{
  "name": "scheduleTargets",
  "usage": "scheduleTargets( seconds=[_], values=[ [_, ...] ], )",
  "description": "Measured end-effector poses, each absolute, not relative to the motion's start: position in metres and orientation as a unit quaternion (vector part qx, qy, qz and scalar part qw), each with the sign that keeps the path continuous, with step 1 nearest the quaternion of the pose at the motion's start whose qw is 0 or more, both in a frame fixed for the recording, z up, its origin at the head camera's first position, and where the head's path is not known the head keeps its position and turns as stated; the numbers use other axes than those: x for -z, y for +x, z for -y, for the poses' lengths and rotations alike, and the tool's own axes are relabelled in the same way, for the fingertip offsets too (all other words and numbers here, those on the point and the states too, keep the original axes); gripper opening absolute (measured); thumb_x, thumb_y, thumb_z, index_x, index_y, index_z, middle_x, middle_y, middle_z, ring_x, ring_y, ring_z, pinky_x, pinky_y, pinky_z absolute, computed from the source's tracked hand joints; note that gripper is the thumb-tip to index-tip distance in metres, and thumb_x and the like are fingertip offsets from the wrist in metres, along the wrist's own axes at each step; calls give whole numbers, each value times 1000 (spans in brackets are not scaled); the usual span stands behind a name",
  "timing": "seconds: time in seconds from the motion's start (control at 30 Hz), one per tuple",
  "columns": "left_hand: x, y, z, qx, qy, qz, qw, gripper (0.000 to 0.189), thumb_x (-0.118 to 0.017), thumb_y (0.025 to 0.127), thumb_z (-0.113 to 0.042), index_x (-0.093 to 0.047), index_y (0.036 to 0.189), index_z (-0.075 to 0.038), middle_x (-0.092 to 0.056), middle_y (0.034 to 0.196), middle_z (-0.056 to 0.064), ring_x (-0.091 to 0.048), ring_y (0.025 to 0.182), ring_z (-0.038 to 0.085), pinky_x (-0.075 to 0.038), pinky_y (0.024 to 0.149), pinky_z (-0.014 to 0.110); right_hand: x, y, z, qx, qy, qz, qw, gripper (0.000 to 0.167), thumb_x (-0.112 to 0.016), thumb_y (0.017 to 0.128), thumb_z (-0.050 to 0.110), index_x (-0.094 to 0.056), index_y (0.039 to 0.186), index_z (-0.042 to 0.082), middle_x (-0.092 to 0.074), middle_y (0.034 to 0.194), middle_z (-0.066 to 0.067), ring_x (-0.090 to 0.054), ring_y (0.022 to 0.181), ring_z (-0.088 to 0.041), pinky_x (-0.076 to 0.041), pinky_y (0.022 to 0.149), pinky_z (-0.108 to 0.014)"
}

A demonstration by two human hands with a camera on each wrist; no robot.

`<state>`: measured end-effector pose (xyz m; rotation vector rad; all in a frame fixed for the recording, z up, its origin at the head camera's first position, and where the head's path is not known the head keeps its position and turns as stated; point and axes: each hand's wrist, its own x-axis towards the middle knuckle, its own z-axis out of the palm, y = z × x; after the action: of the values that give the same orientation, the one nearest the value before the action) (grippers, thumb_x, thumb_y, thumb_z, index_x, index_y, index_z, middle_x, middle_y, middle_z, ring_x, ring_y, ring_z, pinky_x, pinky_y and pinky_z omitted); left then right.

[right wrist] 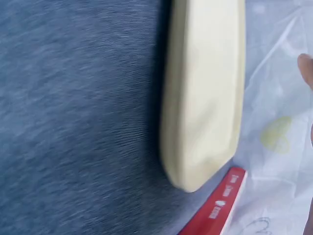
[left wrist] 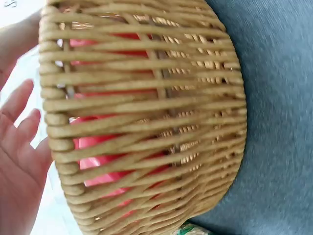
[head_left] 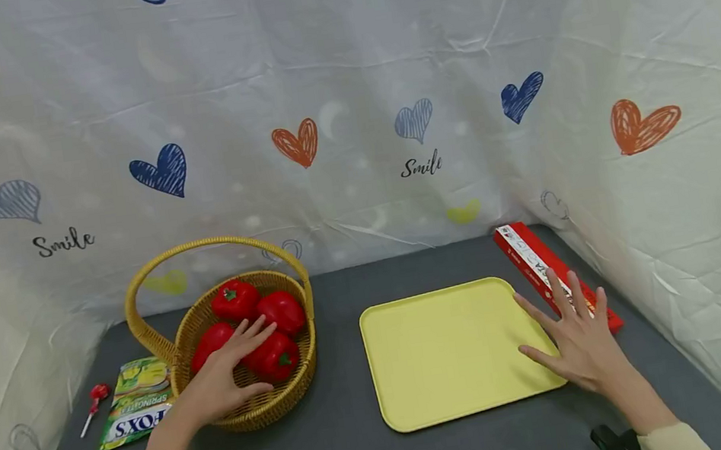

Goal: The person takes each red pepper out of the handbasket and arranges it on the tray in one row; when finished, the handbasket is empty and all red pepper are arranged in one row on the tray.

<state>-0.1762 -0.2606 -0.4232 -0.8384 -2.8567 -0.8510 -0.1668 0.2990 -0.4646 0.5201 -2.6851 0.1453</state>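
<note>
A wicker basket (head_left: 259, 416) with a tall arched handle stands on the left of the table, holding several red bell peppers (head_left: 283, 313). Over its near rim spreads my left hand (head_left: 223, 382), fingers extended above the peppers; whether it touches one I cannot tell. In the left wrist view, red shows through the basket's weave (left wrist: 146, 107), with the hand (left wrist: 19, 156) beyond the rim. A yellow tray (head_left: 455, 358) lies on the table's right half. Above its right edge, my right hand (head_left: 581, 348) is spread with straight fingers and holds nothing.
A long red box (head_left: 545, 260) lies right of the tray, partly behind the right hand. Left of the basket are a green and yellow candy bag (head_left: 139, 398) and a red lollipop (head_left: 99, 392). A heart-printed curtain (head_left: 343, 104) hangs behind the dark grey table (head_left: 354, 426).
</note>
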Motion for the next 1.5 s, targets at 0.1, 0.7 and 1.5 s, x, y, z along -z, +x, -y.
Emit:
scheduleTargets(
  seconds=[0.1, 0.7, 1.5],
  values=[
    [424, -182, 262, 254, -296, 921, 10, 84, -85, 71, -12, -44, 145, -11, -34, 150, 19, -25, 137, 49, -37, 97, 65, 472, -163, -303, -48, 212, 954, 206, 76, -48, 85, 70, -31, 150, 35, 0, 160, -16, 5, 144, -40, -3, 104, -74],
    [426, -190, 250, 132, -309, 942, 25, 72, -86, 68, -7, -57, 134, -8, -48, 137, 16, -52, 117, 35, -56, 65, 29, 490, -155, -330, -86, 381, 911, 130, 49, -77, 78, 46, -70, 118, 18, -48, 137, -9, -44, 122, -17, -50, 85, -24],
    [429, -199, 264, 255, -233, 937, 56, 65, -89, 65, -13, -61, 123, -1, -57, 122, 19, -55, 110, 38, -50, 87, 53, 498, -155, -346, -370, 207, 906, 14, 57, -88, 61, 32, -72, 105, -1, -55, 127, -30, -54, 105, 8, -55, 71, -18]
  ],
)
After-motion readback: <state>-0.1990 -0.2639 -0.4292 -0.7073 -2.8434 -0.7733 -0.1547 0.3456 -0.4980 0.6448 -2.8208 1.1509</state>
